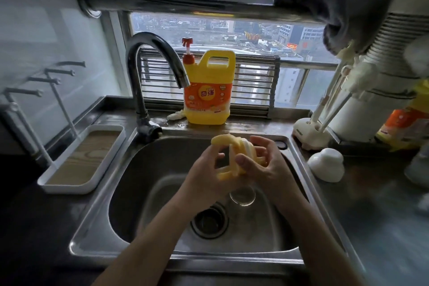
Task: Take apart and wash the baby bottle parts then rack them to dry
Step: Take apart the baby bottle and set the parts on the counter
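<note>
Both hands over sink. Left hand and right hand fingers curled, gripping yellow handle collar. Clear bottle below.

Sink: stainless steel, brushed, dull sheen w/ bright highlights at rim. Tap: polished metal, glossy. Desk: steel-look, smooth, wet-looking reflective patches. Soap jug: yellow plastic, glossy, w/ orange printed label. Handle ring: yellow plastic, smooth, semi-gloss; held in both hands. Clear bottle in sink: transparent; glass or plastic not determinable. Tray: white plastic rim, matt; wood-grain base. White cap: smooth plastic, slight sheen.
</note>
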